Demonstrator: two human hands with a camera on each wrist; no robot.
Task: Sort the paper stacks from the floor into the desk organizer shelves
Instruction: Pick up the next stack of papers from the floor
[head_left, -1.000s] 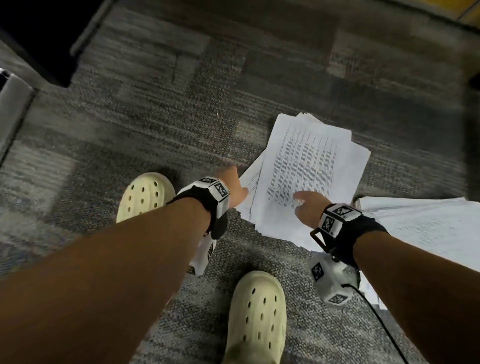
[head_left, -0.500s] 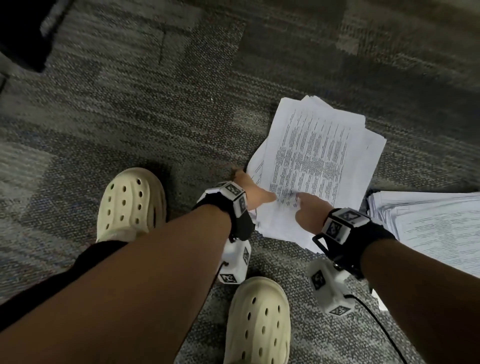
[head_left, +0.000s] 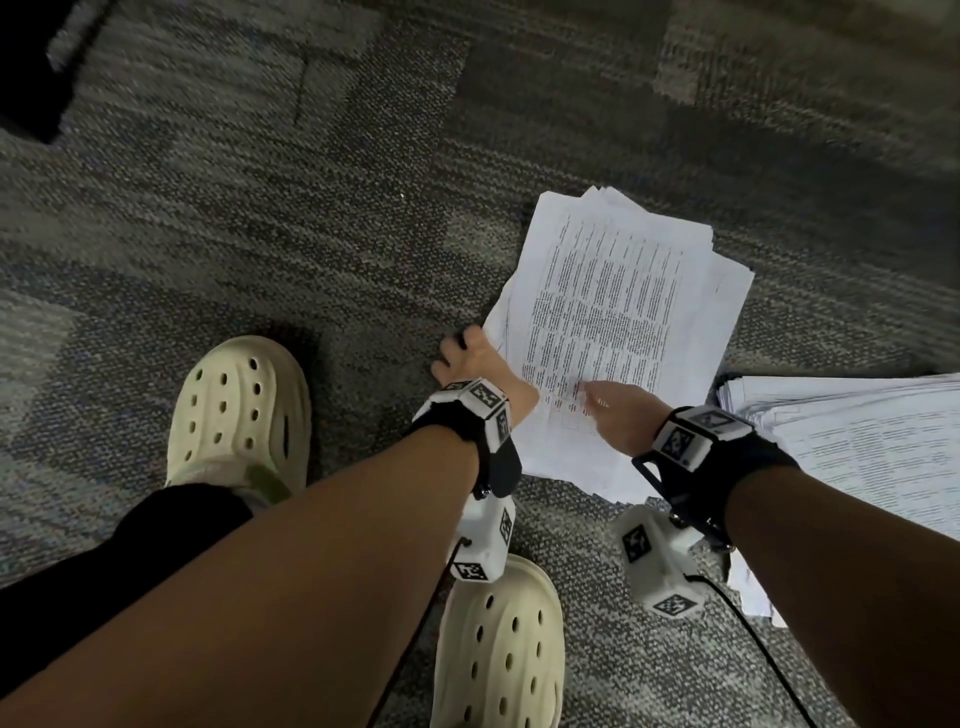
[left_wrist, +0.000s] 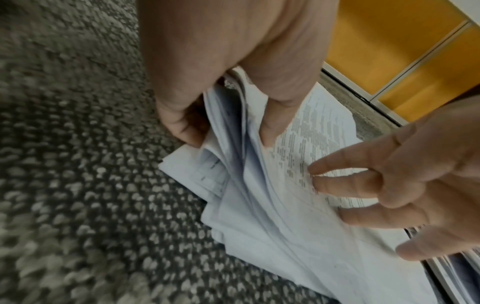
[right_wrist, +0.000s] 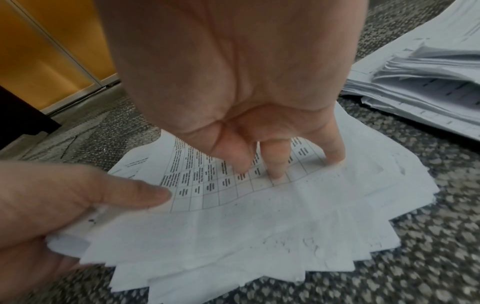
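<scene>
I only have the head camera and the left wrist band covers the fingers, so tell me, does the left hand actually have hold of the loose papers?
Observer: Yes. In the left wrist view the left hand pinches the edge of the loose papers, thumb on top, fingers underneath.
Operator: And the right hand, gripping too?
Observer: No. The right wrist view shows the right hand pressing straight fingertips onto the printed top sheet.
Operator: Is the second pile beside it tidy?
Observer: Not quite. Seen side-on, the second pile is thick, with uneven, partly lifted sheets.
Operator: Anything beyond the carpet?
Observer: An orange panel with a pale frame stands at the carpet's edge.
</scene>
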